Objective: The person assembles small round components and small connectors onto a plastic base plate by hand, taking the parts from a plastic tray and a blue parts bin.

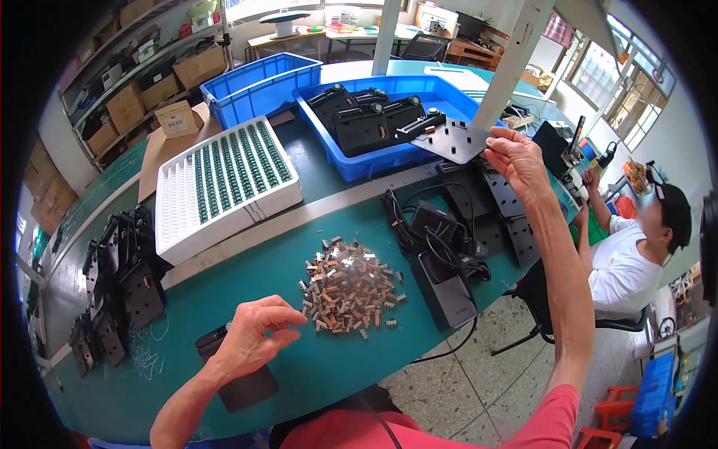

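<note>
At the upper right, my right hand (pixel 516 161) pinches the near corner of a black plate (pixel 458 142) with small pegs and a cylinder-shaped part on it. This plate is tilted over the right edge of a blue tray (pixel 351 166), which holds several similar black assemblies (pixel 378 120). My left hand (pixel 258 333) hovers low on the left, loosely curled, thumb and forefinger tips apart, with nothing visible between them. Beneath it another black plate (pixel 250 388) lies on the green tabletop, partly hidden. Beside the left fingertips is a heap of small metal-and-brown switch-like components (pixel 350 288).
A white foam tray (pixel 224 187) with rows of green parts stands behind the heap. Right of it lie black adapters with cables (pixel 441 232) and more black plates (pixel 516 232). Black assemblies (pixel 120 277) stand at left. A blue crate (pixel 262 90) is behind; a co-worker (pixel 628 262) sits right.
</note>
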